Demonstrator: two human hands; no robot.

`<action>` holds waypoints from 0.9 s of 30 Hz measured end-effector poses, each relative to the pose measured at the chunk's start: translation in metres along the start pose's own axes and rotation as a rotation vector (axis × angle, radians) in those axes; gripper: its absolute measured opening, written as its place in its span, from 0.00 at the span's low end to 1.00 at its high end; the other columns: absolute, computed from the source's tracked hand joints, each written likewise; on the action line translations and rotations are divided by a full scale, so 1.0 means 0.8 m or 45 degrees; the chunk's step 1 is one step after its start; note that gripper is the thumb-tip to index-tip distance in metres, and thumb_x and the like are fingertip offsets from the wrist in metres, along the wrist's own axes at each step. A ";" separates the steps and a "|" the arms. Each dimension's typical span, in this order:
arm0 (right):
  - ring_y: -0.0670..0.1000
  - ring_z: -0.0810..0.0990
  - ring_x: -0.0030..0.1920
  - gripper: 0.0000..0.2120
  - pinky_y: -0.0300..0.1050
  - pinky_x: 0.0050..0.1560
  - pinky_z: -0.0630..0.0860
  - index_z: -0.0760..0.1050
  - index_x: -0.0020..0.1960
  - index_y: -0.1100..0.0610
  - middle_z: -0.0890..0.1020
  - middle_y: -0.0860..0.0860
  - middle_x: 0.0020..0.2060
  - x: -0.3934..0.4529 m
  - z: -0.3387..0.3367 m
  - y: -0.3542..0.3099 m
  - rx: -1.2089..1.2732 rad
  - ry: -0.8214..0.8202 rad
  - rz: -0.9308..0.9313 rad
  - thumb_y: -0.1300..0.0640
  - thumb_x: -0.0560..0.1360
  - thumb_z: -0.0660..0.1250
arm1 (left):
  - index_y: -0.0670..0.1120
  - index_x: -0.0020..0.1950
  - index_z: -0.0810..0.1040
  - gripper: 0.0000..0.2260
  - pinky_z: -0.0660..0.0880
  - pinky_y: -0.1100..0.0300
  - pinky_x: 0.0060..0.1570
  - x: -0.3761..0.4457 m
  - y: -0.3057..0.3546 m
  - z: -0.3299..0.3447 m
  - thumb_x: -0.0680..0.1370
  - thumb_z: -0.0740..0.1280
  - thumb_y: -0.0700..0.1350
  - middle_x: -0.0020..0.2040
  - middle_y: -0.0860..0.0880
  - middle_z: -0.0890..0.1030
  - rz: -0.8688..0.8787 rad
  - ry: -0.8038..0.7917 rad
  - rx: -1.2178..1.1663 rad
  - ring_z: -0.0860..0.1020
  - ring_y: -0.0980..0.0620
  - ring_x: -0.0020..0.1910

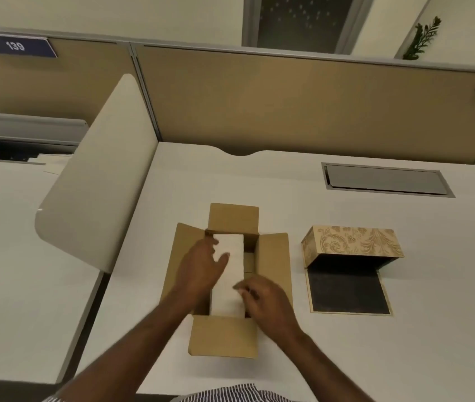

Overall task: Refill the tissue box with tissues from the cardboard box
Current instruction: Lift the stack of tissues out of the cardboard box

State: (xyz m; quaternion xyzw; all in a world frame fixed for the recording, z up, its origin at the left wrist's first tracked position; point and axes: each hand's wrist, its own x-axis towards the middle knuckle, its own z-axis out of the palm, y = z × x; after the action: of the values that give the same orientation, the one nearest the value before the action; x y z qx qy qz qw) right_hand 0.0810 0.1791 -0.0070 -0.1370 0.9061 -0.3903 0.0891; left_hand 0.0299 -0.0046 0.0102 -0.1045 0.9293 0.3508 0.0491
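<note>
A brown cardboard box [224, 338] stands open on the white desk with all its flaps folded out. Inside it lies a white stack of tissues [230, 274]. My left hand [201, 268] reaches into the box at the stack's left side, fingers spread and touching it. My right hand [265, 300] is at the stack's right near edge, fingers curled against it. To the right sits the gold-patterned tissue box [352, 242], tipped on its side, its dark-lined lid [349, 291] lying flat in front of it. The inside looks dark, with no tissues in sight.
A white curved divider [94, 181] rises left of the desk. A grey cable hatch [384, 181] is set into the desk at the back right. Tan partition walls [288, 105] stand behind. Another desk [13, 256] lies to the left.
</note>
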 end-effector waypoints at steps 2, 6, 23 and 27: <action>0.45 0.78 0.57 0.11 0.41 0.57 0.78 0.81 0.58 0.49 0.84 0.46 0.55 0.041 -0.001 0.000 -0.032 0.229 -0.041 0.54 0.81 0.63 | 0.47 0.76 0.66 0.31 0.73 0.53 0.65 -0.020 -0.003 0.017 0.78 0.69 0.57 0.73 0.45 0.73 -0.246 -0.184 -0.109 0.74 0.45 0.70; 0.52 0.75 0.66 0.15 0.50 0.67 0.72 0.78 0.65 0.53 0.80 0.50 0.65 0.120 0.009 -0.011 -0.127 0.323 -0.099 0.51 0.82 0.61 | 0.45 0.81 0.56 0.36 0.67 0.45 0.74 -0.028 0.008 0.045 0.79 0.69 0.53 0.79 0.43 0.64 -0.410 -0.262 -0.512 0.67 0.42 0.76; 0.55 0.67 0.76 0.40 0.53 0.78 0.59 0.61 0.79 0.53 0.71 0.53 0.75 0.151 0.044 0.022 -0.285 0.151 -0.006 0.30 0.78 0.37 | 0.43 0.49 0.77 0.12 0.72 0.60 0.39 0.005 -0.015 0.085 0.81 0.65 0.52 0.40 0.48 0.76 -0.887 -0.334 -0.416 0.73 0.54 0.35; 0.54 0.67 0.75 0.40 0.52 0.78 0.58 0.61 0.79 0.53 0.72 0.53 0.74 0.153 0.045 0.025 -0.303 0.154 -0.002 0.31 0.78 0.37 | 0.37 0.59 0.79 0.18 0.77 0.54 0.50 0.010 -0.021 0.091 0.79 0.69 0.51 0.52 0.42 0.81 -0.907 -0.330 -0.541 0.79 0.46 0.48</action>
State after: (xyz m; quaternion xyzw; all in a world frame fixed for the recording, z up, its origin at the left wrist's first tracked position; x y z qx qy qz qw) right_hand -0.0285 0.1284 -0.0528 -0.1236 0.9496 -0.2877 0.0170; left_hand 0.0276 0.0301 -0.0563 -0.3816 0.7285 0.5057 0.2608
